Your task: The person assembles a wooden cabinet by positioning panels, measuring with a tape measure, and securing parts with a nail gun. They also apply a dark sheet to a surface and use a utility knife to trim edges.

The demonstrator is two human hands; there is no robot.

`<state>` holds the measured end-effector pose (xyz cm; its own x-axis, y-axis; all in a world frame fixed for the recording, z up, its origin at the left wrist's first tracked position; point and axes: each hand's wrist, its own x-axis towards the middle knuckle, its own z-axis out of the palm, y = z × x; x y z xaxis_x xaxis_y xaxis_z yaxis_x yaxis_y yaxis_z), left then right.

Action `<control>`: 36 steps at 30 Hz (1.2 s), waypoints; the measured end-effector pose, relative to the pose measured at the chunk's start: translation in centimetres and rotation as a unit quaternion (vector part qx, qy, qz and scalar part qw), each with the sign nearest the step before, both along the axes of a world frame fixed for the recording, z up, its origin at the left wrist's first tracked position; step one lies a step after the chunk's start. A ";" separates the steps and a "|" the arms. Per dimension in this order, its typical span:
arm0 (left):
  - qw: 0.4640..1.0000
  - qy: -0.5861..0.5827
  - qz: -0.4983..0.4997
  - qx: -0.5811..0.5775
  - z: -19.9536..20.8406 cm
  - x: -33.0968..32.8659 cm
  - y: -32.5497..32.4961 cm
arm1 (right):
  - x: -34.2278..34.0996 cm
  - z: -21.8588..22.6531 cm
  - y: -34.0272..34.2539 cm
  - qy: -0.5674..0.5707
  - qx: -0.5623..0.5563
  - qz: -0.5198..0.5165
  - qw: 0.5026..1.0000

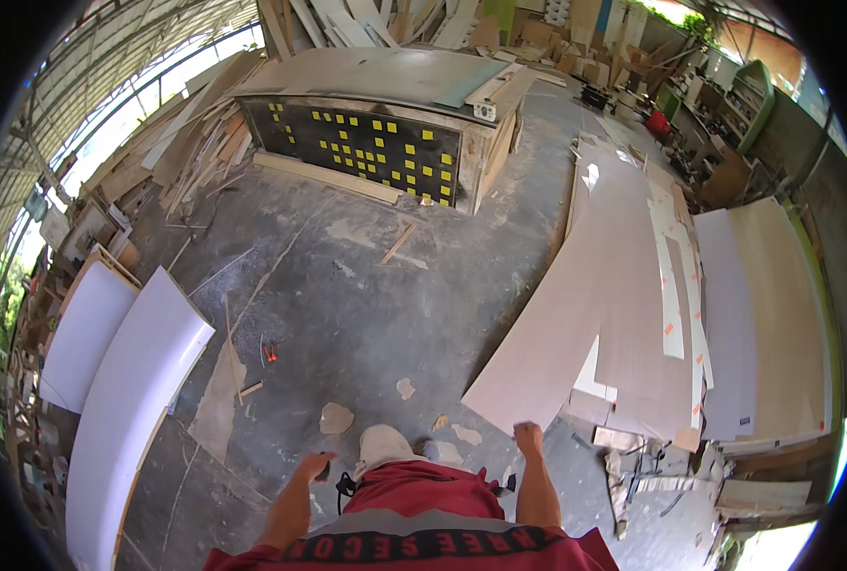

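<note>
My left hand (pixel 316 466) hangs low beside my left leg with its fingers curled. Something dark shows at its fingers, too small to name. My right hand (pixel 529 438) is closed, and in the picture it overlaps the near edge of a large light-brown plywood sheet (pixel 575 295). Whether it touches or grips that edge cannot be told, and the inside of the fist is hidden. The sheet lies on the right among other panels, its near left corner jutting toward me. Between my hands are my red shirt and a light shoe or trouser leg (pixel 385 447).
Two white curved-looking panels (pixel 138 400) stand at the left. A red-handled tool (pixel 270 353) and wood strips (pixel 399 243) lie on the concrete floor. Ahead is a big workbench (pixel 357 71) with yellow squares on its dark side. Pale boards (pixel 775 314) and scraps line the right.
</note>
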<state>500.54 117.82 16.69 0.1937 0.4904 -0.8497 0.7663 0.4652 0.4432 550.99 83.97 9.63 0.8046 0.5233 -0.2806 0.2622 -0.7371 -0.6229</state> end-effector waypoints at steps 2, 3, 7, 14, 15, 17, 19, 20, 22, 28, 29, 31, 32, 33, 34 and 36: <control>0.994 0.040 0.076 -0.061 -0.3 1.4 -0.5 | 6.4 4.0 8.8 0.071 0.120 -0.105 0.985; 0.993 0.051 0.060 -0.082 0.7 2.9 -0.6 | 9.8 5.6 12.3 0.089 0.136 -0.127 0.979; 0.987 0.102 0.003 -0.125 1.0 7.0 3.9 | 17.9 8.2 27.8 0.205 0.249 -0.180 0.929; 0.991 0.110 -0.016 -0.068 0.2 22.7 22.2 | 28.8 6.9 43.6 0.270 0.207 -0.245 0.908; 0.993 0.105 -0.013 -0.043 0.4 25.8 25.8 | 30.7 6.9 45.6 0.268 0.209 -0.254 0.905; 0.995 0.094 -0.015 0.011 1.5 33.4 33.4 | 35.3 7.9 48.7 0.245 0.256 -0.288 0.889; 0.995 0.086 -0.021 0.054 2.4 41.3 40.7 | 40.7 8.3 51.4 0.215 0.244 -0.272 0.906; 0.995 0.072 -0.011 0.066 2.5 43.8 44.8 | 42.8 9.5 54.2 0.194 0.258 -0.279 0.904; 0.996 0.008 0.009 0.092 3.0 50.8 51.2 | 48.7 11.3 58.4 0.127 0.274 -0.270 0.914; 0.995 -0.062 0.007 0.072 4.2 67.8 59.5 | 63.7 19.3 69.3 0.138 0.339 -0.180 0.913; 0.996 -0.061 -0.010 0.060 4.1 70.1 60.1 | 65.7 19.7 70.8 0.140 0.343 -0.166 0.914; 0.995 0.019 -0.051 0.080 2.8 74.2 60.2 | 70.0 20.6 73.9 0.122 0.354 -0.154 0.914; 0.995 0.013 -0.077 0.067 2.9 76.0 60.3 | 71.9 21.2 75.2 0.106 0.359 -0.154 0.914; 0.994 0.011 -0.098 0.053 2.4 77.2 60.4 | 73.6 21.6 76.5 0.096 0.363 -0.150 0.915; 0.994 0.006 -0.102 0.041 1.9 78.3 60.5 | 75.2 21.9 77.6 0.091 0.358 -0.151 0.917; 0.994 -0.002 -0.108 0.026 0.3 79.5 62.3 | 78.1 23.7 80.8 0.085 0.358 -0.150 0.918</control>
